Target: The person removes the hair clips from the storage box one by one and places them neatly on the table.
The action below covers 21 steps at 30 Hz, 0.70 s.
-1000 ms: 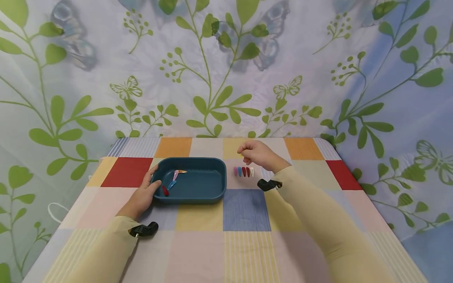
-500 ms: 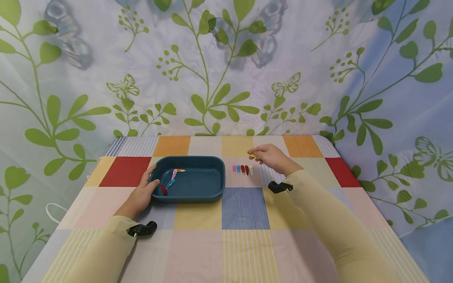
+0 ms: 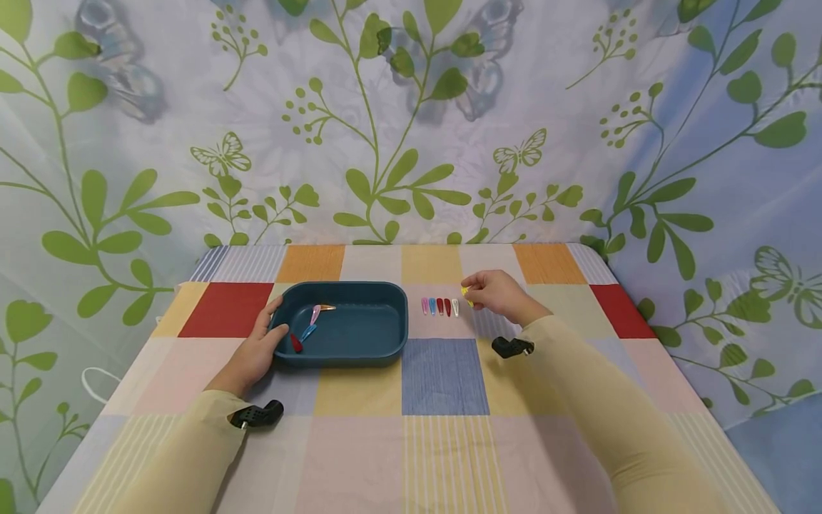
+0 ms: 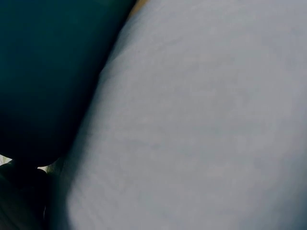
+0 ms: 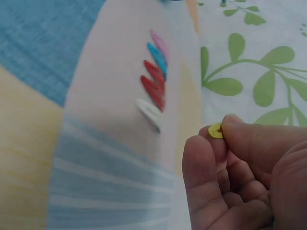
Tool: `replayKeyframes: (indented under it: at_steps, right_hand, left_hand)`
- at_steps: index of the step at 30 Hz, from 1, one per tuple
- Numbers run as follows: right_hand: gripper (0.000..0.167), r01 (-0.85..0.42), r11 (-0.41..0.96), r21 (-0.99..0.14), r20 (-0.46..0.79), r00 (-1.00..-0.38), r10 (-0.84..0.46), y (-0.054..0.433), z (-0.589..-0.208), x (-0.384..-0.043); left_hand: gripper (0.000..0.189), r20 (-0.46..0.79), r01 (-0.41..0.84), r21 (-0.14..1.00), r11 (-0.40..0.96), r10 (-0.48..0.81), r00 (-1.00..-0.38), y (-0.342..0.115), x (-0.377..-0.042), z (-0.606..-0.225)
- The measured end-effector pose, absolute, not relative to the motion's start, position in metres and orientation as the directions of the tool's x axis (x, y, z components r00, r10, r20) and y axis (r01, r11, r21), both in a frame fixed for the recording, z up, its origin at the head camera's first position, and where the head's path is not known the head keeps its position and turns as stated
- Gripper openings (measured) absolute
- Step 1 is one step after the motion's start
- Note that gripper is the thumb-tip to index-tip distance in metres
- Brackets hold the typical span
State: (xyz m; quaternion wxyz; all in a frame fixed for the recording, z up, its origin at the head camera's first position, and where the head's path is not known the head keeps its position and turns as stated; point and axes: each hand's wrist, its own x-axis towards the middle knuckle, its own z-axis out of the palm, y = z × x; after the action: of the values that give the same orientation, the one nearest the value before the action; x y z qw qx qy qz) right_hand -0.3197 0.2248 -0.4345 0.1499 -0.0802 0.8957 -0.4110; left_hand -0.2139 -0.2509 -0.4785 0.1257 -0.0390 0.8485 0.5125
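My right hand (image 3: 497, 294) pinches a yellow hair clip (image 3: 467, 294) between thumb and fingertips, just right of a row of hair clips on the cloth. In the right wrist view the yellow clip's end pokes out from the grip. That row holds a pink clip (image 3: 424, 306), a blue clip (image 3: 432, 306), two red clips (image 3: 448, 307) and a white clip (image 3: 455, 308), side by side. At the left end of a dark teal tray (image 3: 359, 360), my left hand (image 3: 253, 357) grips the rim, thumb over the edge.
Inside the tray's left part lie an orange clip (image 3: 327, 308), a pink clip (image 3: 315, 315), a blue clip (image 3: 308, 333) and a red clip (image 3: 296, 343). A patchwork cloth (image 3: 443, 457) covers the table. A leaf-patterned curtain (image 3: 424, 128) hangs behind.
My right hand has moved right and slightly toward me, from above the clip row to beside the white clip, carrying the yellow hair clip. The left hand stays on the tray.
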Motion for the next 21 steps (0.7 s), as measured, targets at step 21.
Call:
replayKeyframes:
  at_steps: [21]
  right_hand:
    - [0.033,-0.052,0.769,-0.637,-0.182,-0.959,-0.217,0.221,-0.464,-0.327]
  left_hand:
    - [0.071,-0.264,-0.205,0.860,0.467,0.063,-0.963,-0.251,-0.214,-0.477]
